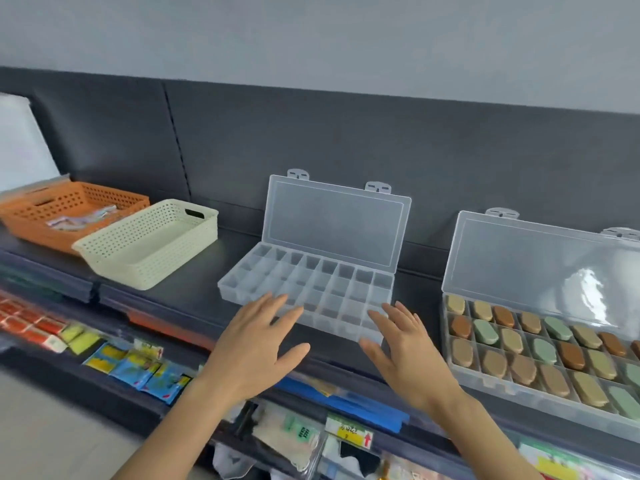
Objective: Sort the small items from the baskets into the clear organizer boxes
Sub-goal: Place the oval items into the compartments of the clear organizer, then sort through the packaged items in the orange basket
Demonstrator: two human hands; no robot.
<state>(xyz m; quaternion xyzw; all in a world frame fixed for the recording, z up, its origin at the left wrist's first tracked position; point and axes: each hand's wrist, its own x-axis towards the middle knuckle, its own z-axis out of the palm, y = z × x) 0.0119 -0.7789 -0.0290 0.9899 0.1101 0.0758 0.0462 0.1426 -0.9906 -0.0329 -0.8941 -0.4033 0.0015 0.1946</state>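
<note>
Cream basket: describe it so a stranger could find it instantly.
On the dark shelf, look left of the empty clear organizer box. The cream basket sits beside an orange basket; unlike that one, which holds packets, it looks empty.

Only a red upward arrow shows on the near yellow shelf tag (349, 432); all other print is blurred.
</note>
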